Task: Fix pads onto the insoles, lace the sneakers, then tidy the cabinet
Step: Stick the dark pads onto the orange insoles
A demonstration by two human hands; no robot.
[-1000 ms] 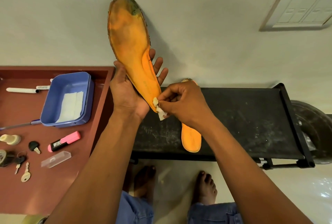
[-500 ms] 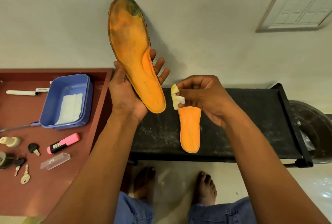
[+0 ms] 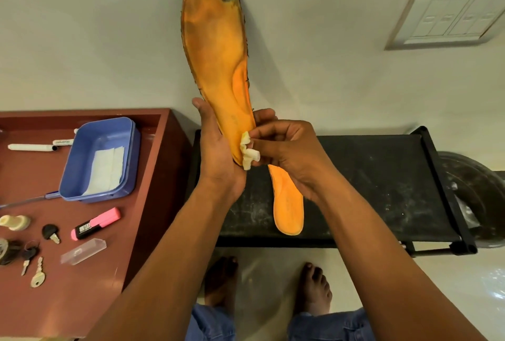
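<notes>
Change: our right hand (image 3: 287,155) has brought the pad (image 3: 248,152) back against the insole (image 3: 216,48) heel.
Hands: right pinches pad; left hand (image 3: 218,155) grips the heel.
Meaning: sticking begins, though contact is probably partial.
Spare insole (image 3: 288,204): just below, on the black shelf (image 3: 369,176).

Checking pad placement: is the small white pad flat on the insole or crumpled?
Crumpled: the small white pad bunches in folds at the right hand.

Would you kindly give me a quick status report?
Left hand grips raised insole. Right hand pinches white pad against its heel end. Second insole lies on black rack. Nothing obstructing.
</notes>
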